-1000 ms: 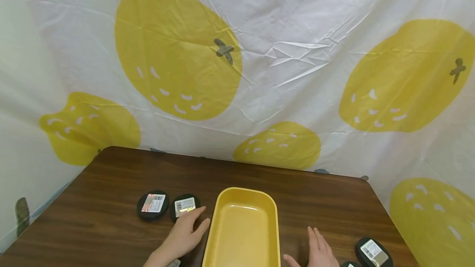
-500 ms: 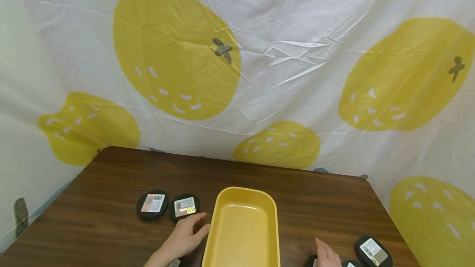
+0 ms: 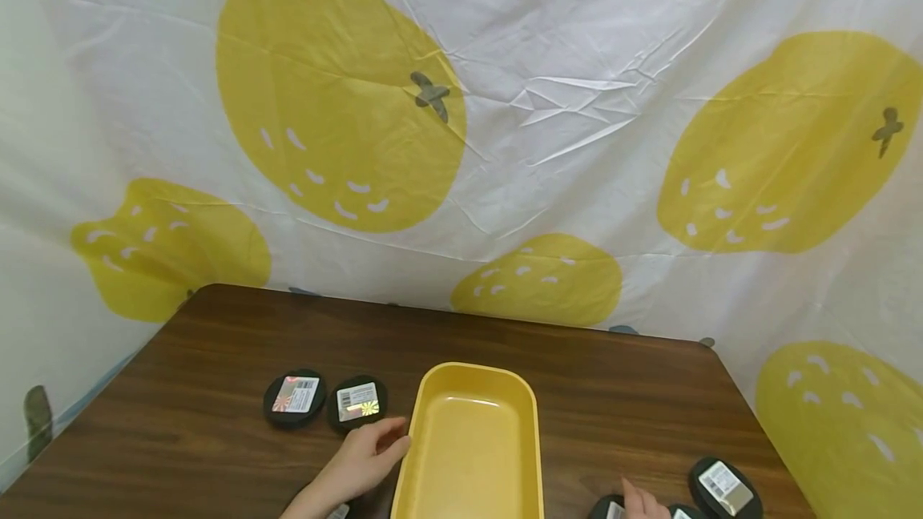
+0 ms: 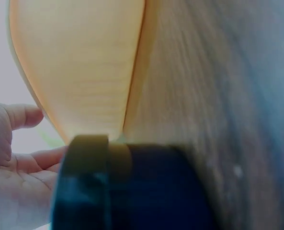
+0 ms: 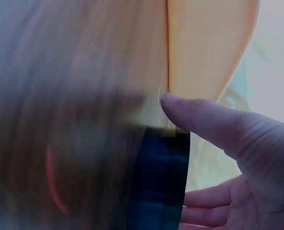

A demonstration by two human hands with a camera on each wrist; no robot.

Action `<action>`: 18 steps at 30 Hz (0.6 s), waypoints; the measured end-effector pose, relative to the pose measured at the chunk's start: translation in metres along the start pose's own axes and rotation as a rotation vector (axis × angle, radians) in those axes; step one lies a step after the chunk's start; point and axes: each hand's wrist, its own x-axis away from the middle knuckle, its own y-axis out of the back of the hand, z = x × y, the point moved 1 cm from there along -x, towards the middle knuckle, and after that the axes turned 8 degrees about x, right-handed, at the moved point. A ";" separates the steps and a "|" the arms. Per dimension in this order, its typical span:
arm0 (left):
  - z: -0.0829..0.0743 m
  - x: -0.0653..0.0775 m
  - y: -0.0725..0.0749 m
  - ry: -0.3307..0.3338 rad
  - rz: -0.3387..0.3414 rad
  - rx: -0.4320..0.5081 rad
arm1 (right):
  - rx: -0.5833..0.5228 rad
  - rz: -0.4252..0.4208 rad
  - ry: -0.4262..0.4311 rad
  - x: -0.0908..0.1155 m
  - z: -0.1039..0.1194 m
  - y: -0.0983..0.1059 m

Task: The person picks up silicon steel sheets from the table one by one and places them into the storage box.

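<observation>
My left hand point(image 3: 364, 459) reaches to the left rim of a yellow tray point(image 3: 535, 455), its fingertips right at the edge. The left wrist view shows the thumb point(image 4: 27, 116) at the tray's rim, held apart from the fingers. At the bottom right of the head view, my right hand point(image 3: 644, 503) is among black round lidded containers, partly cut off by the frame. In the right wrist view its thumb point(image 5: 199, 115) stretches past one black container point(image 5: 158, 182), while the other fingers are partly hidden behind it.
Two black containers with white labels point(image 3: 295, 399) point(image 3: 357, 403) lie on the wooden table point(image 3: 613, 391) left of the tray. Another shows partly under the left forearm. A labelled container point(image 3: 724, 488) lies at far right. A lemon-print cloth point(image 3: 562, 142) hangs behind the table.
My right hand has moved right and down, away from the tray's side to the containers, uncovering part of one. The left hand stays at the tray's rim, its index finger drawn in slightly.
</observation>
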 end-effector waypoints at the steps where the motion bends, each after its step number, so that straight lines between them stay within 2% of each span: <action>1: 0.000 0.000 0.000 0.015 0.006 0.006 | 0.005 -0.035 0.005 0.005 -0.007 -0.009; 3: 0.001 -0.001 -0.001 0.052 0.021 0.031 | 0.026 -0.041 -0.004 0.015 -0.023 -0.027; 5: 0.003 -0.001 -0.002 0.091 0.039 0.096 | 0.043 -0.056 0.002 0.026 -0.043 -0.048; 7: 0.004 -0.001 -0.003 0.136 0.063 0.203 | 0.060 -0.050 0.011 0.033 -0.058 -0.063; 9: 0.005 -0.001 -0.005 0.176 0.090 0.334 | 0.085 -0.008 0.022 0.036 -0.067 -0.069; 12: 0.006 -0.001 -0.009 0.230 0.109 0.483 | 0.126 0.093 0.024 0.032 -0.065 -0.060; 14: 0.006 -0.001 -0.010 0.255 0.101 0.513 | 0.141 0.154 0.019 0.025 -0.054 -0.045; 16: 0.006 0.000 -0.010 0.281 0.085 0.507 | 0.131 0.159 0.030 0.017 -0.042 -0.027; 18: 0.005 0.000 -0.010 0.304 0.071 0.503 | 0.104 0.122 0.052 0.009 -0.029 -0.010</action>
